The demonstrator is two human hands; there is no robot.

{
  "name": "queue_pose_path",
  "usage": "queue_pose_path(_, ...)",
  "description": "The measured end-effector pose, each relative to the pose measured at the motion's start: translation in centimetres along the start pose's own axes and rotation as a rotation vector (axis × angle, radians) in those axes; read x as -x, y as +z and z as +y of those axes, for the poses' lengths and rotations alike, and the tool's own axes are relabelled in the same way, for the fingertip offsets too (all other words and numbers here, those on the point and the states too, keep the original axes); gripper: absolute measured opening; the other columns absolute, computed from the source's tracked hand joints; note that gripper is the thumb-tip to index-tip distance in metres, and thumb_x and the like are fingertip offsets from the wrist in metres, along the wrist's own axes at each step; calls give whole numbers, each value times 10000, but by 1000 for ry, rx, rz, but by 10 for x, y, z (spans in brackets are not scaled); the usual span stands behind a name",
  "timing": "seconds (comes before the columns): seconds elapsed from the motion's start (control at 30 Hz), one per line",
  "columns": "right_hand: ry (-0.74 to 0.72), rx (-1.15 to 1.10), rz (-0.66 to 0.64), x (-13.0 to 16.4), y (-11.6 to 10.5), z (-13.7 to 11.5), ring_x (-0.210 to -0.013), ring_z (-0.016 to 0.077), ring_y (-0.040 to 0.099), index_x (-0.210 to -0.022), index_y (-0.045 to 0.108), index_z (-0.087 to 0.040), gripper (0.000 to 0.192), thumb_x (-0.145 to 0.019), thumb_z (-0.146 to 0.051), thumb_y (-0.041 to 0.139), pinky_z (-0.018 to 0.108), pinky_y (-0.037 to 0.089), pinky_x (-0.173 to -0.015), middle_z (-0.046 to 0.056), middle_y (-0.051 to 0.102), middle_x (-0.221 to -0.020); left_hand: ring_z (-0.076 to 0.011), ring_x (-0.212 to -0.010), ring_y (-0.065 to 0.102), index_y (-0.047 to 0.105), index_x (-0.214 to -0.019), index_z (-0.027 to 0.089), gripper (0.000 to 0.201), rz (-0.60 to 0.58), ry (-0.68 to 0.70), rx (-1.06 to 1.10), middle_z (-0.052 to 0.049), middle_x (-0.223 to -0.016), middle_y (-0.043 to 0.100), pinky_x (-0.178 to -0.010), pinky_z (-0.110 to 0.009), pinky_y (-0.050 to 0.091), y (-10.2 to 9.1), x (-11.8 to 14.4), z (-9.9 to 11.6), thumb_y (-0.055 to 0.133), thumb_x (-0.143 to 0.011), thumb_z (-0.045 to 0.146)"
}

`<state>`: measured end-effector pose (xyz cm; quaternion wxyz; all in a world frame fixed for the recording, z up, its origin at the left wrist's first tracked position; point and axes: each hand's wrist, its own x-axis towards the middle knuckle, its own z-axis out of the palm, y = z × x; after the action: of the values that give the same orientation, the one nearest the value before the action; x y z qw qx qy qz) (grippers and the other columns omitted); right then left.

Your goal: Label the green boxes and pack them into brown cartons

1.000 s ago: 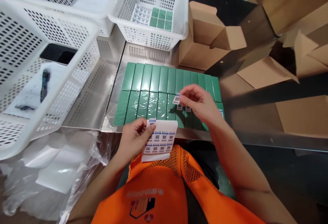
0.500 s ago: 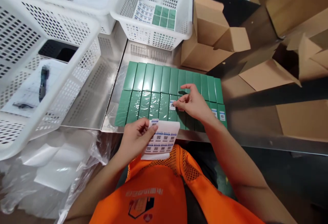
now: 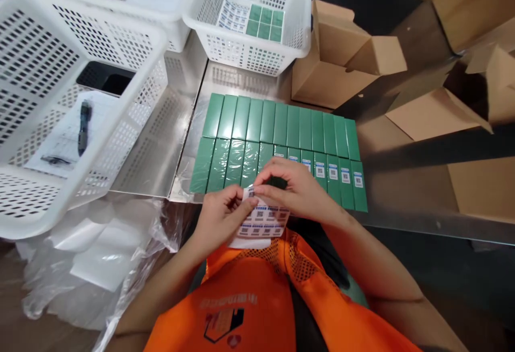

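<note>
two hands on one sheet of labels

two hands met over the label sheet [image 3: 260, 224] at the near edge of the steel surface [image 3: 161, 143]. the left hand [image 3: 220, 217] was clamped on the sheet's left side, thumb on top, holding it just above the orange vest [image 3: 257, 298]. the right hand [image 3: 295, 190] lay across the sheet's top edge, its thumb and forefinger drawn together near the upper left corner, right beside the left thumb; whether they already gripped a label could not be told, since the fingers hid that spot.

the sheet lay with its long axis running left to right, its rows of printed codes facing up. straight beyond it, away from the body, sat the green boxes [image 3: 257, 121] in two rows, each box with its long axis pointing away from the person. in the near row, the boxes on the right [image 3: 338, 180] carried a label at their far end, while those on the left [image 3: 225, 161] were bare. the nearest bare box lay just ahead and a little left of the right hand, so the right hand was the closer one to it.

off to the left stood a white basket [image 3: 36, 212] with a dark pen inside; a smaller basket [image 3: 249, 51] at the back held more green boxes and sheets. open cartons [image 3: 341, 67] sat on the right, and clear plastic wrap [image 3: 92, 255] lay at the lower left.
</note>
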<state>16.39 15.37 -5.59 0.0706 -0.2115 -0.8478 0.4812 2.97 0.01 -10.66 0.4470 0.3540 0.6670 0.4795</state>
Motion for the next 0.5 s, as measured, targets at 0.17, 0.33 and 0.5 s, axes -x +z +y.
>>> queue_pose_path(0.17,195,-106,230,-15,-18,6,-762,191,595,-836,696,-235,255,-830,-489,715,320,471,-685,39,678,-838,-97,-505,478,669,-670,181,305,-136,94,-96,18,-573,619,-482,-205,333,-7,13,-1,717,-837,433)
queue_pose_path(0.33,395,-10,124,-38,-41,28,-533,116,446,-790,674,-205,390,-800,-595,696,249,313,-469,8,581,-653,-102,-522,492,696,-705,179,327,-167,82,-168,-2,-610,655,-499,-207,352,-14,27,-10,652,-886,447)
queue_pose_path(0.5,532,174,-77,-53,-41,35,-451,105,425,-669,630,-204,357,-823,-522,678,251,259,-400,0,560,-583,-116,-543,540,714,-733,190,292,-99,59,-162,-7,-631,678,-505,-213,378,-21,32,-15,642,-894,423)
